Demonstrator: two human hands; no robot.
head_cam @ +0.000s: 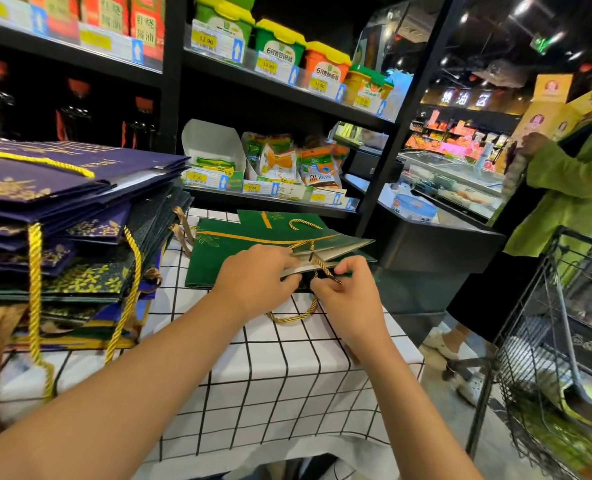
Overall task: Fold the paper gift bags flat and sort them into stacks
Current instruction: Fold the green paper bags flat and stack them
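two hands: both on one flat dark green paper gift bag (253, 251) lying on the checked white tablecloth (287, 368)
left hand (253, 278): fingers curled, gripping the bag's open edge
right hand (348, 292): pinching its gold rope handle (324, 268)
stack: tall pile of folded purple gift bags (62, 216) at left

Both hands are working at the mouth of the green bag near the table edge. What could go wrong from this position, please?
1. The right hand pinches the gold rope handle while the left hand holds the green bag at its mouth; a hard pull might tear the paper.
2. The tall stack of purple bags leans, and its cords hang over the checked tablecloth; a snag could topple it.
3. The bag's right end overhangs the table and may slide off.
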